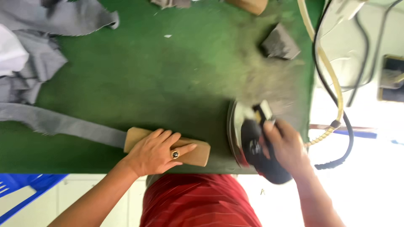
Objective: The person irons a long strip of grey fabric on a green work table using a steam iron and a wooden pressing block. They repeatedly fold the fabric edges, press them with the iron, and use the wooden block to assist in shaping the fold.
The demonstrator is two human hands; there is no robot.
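Note:
My left hand (156, 152), with a ring on one finger, lies flat on a wooden block (198, 154) near the front edge of the green ironing table (139, 80). The block presses down on one end of a long grey fabric strip (63, 125) that runs off to the left. At the table's front right, my right hand (286, 145) grips the black handle of a steam iron (252, 141), which rests on the table surface. A black cord (349, 138) and a cream hose (326, 71) lead away from the iron.
Grey fabric pieces (38, 63) are heaped at the far left. A small folded grey piece (280, 43) lies at the far right on a worn patch. Another wooden block (248, 5) sits at the back edge. A blue crate (21, 189) stands below left.

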